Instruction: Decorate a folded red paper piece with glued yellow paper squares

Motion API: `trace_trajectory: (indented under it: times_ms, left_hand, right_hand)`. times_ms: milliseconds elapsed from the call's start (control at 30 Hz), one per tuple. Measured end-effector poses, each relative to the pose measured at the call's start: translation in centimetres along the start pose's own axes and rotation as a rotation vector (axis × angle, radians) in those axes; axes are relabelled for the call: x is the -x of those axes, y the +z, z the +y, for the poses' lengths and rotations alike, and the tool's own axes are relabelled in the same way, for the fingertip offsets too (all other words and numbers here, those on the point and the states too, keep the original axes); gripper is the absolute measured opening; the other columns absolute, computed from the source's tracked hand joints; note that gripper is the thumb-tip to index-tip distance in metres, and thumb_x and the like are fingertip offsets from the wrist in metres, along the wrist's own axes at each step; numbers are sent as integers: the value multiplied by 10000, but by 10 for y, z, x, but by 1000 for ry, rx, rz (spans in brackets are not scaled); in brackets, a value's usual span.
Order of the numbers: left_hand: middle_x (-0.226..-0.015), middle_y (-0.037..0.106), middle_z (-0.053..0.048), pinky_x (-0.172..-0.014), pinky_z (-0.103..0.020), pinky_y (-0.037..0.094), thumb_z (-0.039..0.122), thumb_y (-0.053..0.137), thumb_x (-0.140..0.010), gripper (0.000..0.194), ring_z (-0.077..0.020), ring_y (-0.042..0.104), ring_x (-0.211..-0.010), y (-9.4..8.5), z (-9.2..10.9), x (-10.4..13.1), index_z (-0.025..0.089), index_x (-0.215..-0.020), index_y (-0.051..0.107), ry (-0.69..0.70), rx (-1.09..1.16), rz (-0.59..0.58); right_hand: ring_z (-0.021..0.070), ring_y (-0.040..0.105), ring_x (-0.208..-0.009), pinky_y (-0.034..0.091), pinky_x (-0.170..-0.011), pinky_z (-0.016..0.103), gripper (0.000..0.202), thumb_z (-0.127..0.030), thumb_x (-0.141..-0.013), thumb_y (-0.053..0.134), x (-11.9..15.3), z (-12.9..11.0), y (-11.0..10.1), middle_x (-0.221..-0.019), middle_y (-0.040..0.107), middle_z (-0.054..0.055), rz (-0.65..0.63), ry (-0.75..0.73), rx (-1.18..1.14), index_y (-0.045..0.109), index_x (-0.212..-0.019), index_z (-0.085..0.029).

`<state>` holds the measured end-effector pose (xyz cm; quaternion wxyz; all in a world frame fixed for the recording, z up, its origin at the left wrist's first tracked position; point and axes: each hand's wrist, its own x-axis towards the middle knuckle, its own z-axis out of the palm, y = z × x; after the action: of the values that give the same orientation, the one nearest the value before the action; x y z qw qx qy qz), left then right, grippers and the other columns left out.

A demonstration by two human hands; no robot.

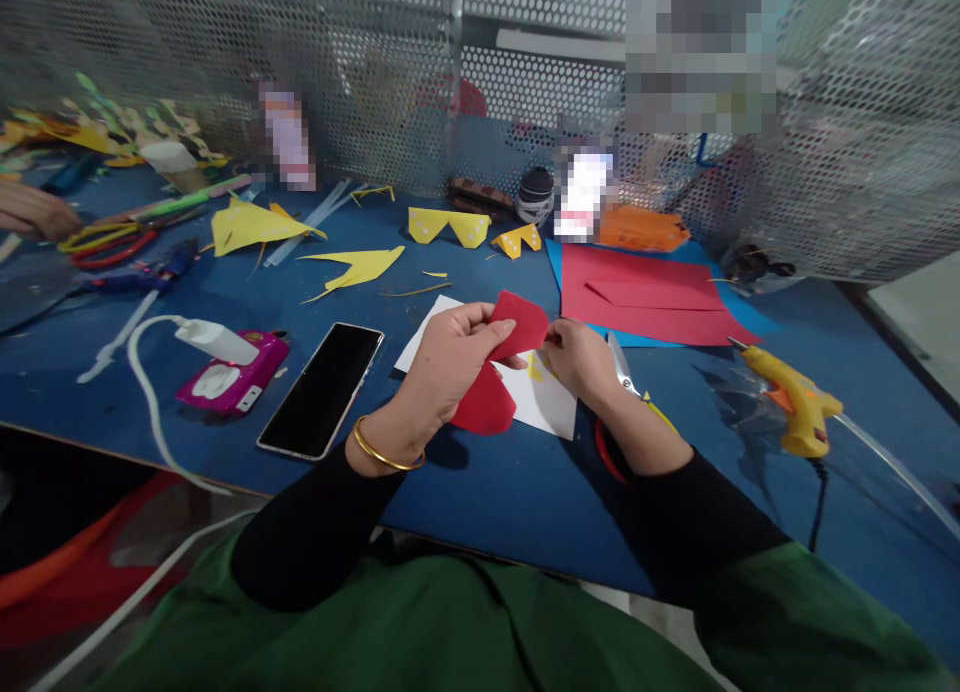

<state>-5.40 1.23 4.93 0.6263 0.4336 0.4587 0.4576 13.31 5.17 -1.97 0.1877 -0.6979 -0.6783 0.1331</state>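
My left hand [454,357] pinches a red sheet cutout [521,322] between thumb and fingers, raised over a white paper [551,407]. Below that hand shows a second red lobe [484,404]; my fingers hide whether the two join. My right hand [583,360] has its fingers closed at the cutout's right edge, and what they pinch is hidden. Yellow marks show on the white paper between my hands. Scissors [624,372] with red and yellow handles lie partly under my right wrist.
Left are a black-screened phone [322,390] and a pink power socket [234,372] with a white plug. A yellow glue gun [791,397] lies right, red sheets [645,292] behind. Yellow cutouts [448,228] lie farther back before a perforated metal screen [375,82]. Another person's hand [34,212] is far left.
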Motion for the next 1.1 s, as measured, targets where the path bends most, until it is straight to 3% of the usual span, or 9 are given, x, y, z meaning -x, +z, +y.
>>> trace_trajectory:
  times_ms: [233,433,533,667,767,900,1100]
  left_hand:
    - [-787,747,-18,-555,-213,488,224,686,-847,91,-110,693,-573,0,-1,-1,154,-891,723,2,-19,0]
    - [-759,747,-17,-558,-218,500,233,680,-855,104,-112,685,-573,0,-2,-1,166,-912,735,-10,-47,-21]
    - [-736,736,-8,-545,-208,490,214,669,-864,87,-103,678,-558,0,-1,0,166,-903,730,-4,-57,-23]
    - [-751,738,-6,-528,-202,475,209,639,-890,99,-101,679,-554,1,0,2,164,-936,714,39,-137,-10]
    - [-760,737,1,-578,-213,502,210,620,-903,121,-100,681,-559,2,-3,4,168,-981,702,137,-274,-20]
    - [-712,705,16,-589,-228,503,252,596,-921,159,-108,678,-551,3,-9,7,173,-1020,693,232,-396,-77]
    - [-722,700,5,-593,-231,509,262,590,-920,176,-111,682,-564,5,-10,9,168,-1033,687,229,-461,-117]
  right_hand:
    - [197,613,-785,348,-642,302,89,-168,-797,578,3,1,2,-931,718,76,20,-6,-52,649,-780,-218]
    - [183,578,-676,337,-615,304,50,-192,-755,608,6,-1,-2,-753,677,37,52,15,-195,600,-727,-233]
    - [162,578,-664,392,-616,296,43,-238,-756,616,7,-4,-13,-745,658,18,94,21,-337,594,-793,-234]
    - [112,502,-555,412,-552,279,201,-348,-784,629,15,-12,-39,-694,600,-20,133,13,-618,581,-931,-218]
    - [74,405,-491,320,-470,261,378,-371,-684,774,27,-19,-58,-679,593,-38,-30,36,-975,654,-997,-196]
    - [60,387,-493,280,-451,248,400,-385,-614,857,40,-25,-68,-671,608,-27,-283,110,-1047,720,-932,-185]
    - [57,383,-500,294,-457,239,286,-390,-599,854,40,-24,-65,-653,614,-29,-305,107,-1036,722,-760,-194]
